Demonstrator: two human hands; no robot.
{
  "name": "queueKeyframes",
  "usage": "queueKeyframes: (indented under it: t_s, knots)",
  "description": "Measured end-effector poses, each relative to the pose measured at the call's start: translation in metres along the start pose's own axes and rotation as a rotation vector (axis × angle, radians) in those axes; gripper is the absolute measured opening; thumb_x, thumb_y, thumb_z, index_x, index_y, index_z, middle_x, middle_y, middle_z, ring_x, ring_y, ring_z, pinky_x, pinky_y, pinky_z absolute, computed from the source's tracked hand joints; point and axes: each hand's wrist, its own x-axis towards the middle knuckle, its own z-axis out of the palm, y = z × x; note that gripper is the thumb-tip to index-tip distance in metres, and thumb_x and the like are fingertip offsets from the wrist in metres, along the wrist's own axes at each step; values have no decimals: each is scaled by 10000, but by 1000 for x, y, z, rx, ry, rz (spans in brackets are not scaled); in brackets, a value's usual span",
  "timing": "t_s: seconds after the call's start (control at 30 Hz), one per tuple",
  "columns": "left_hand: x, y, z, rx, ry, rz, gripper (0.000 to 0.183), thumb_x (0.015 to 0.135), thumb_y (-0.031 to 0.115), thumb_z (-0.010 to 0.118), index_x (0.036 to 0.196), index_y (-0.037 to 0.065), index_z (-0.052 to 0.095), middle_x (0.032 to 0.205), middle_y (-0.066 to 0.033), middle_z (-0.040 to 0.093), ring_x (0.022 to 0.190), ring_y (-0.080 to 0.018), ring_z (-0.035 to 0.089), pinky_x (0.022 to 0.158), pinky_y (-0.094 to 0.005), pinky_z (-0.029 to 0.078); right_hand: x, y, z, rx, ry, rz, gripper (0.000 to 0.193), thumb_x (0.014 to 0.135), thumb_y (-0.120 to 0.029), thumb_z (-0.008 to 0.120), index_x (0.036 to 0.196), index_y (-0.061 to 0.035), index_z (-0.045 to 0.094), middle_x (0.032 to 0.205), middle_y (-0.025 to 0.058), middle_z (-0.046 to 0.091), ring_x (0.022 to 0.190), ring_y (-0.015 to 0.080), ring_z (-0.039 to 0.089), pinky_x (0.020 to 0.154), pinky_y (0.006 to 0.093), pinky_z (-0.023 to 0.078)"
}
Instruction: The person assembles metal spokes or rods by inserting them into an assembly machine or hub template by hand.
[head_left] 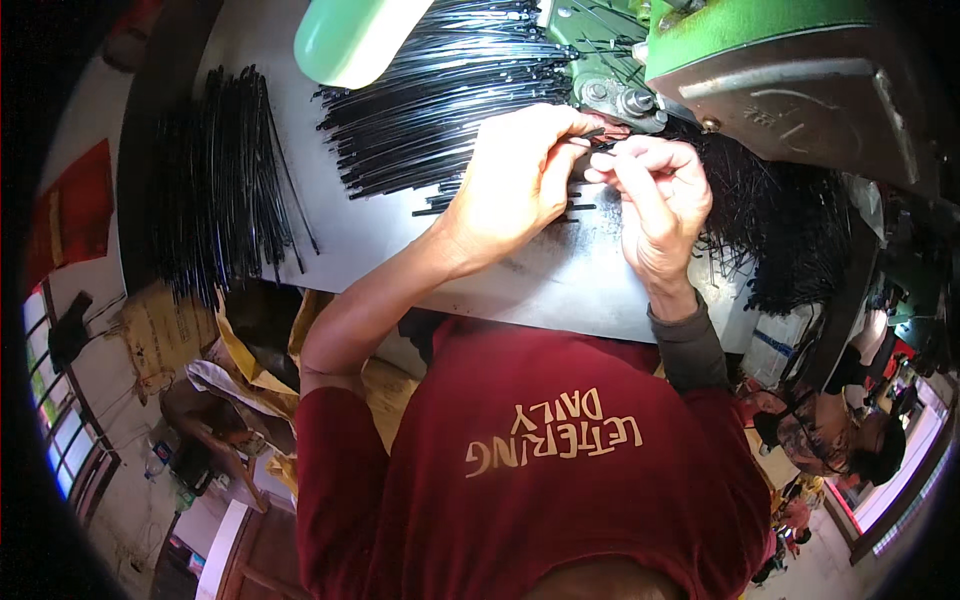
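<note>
My left hand (515, 180) reaches over the metal table, thumb and fingers pinched together around what looks like the end of a thin black rod. Close beside it, my right hand (662, 205) is closed in a pinch, its fingertips almost meeting the left ones. Whatever the right fingers hold is too small to make out. Beneath and beyond the left hand lies a wide layer of thin black rods (420, 135), laid side by side. Just past the fingertips sits the metal fixture (622, 100) of a green machine (760, 60).
Another bundle of black rods (225, 190) hangs over the table's left edge. A dense black heap (790, 230) lies at the right. A pale green lamp-like object (350, 40) overhangs the far side. Cardboard (160, 335) stands at lower left; another person (835, 430) is at the right.
</note>
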Motion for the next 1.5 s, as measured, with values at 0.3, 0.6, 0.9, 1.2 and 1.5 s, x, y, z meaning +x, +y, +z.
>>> queueKeyframes:
  t_s: [0.3,0.6,0.9,1.2,1.5]
  knots:
    - [6,1,0,-75,-77,-233,184,837,33,596,1008,-32,617,795,-109,647,696,-110,582,657,-246,479,-7,-9,-3,-504,-97,246,122,863,-19,617,969,37,639,748,54,645,575,64,587,479,193,444]
    - [11,-6,6,72,-3,-111,173,829,53,612,983,-20,644,833,-143,671,720,-192,644,694,-278,501,-6,-5,-10,-645,-57,4,88,813,16,649,900,20,659,619,-20,569,537,9,481,486,167,382]
    - [17,-1,7,51,-79,-217,147,845,93,610,939,-12,650,780,-107,662,658,-158,629,564,-271,478,-3,-5,-9,-613,18,89,97,805,11,663,901,19,662,620,-48,542,535,-2,437,469,164,342]
    - [17,-22,30,275,34,292,156,788,1,642,923,1,563,688,-118,559,567,-261,578,512,-335,461,1,-6,-16,-328,92,194,86,856,-31,633,928,16,645,622,-10,578,499,26,484,458,178,374]
    - [29,-21,38,281,26,219,68,821,42,610,879,13,594,684,-130,567,558,-275,585,503,-347,468,7,-4,-18,-321,149,192,109,871,-63,624,951,10,639,633,1,585,491,41,499,440,182,355]
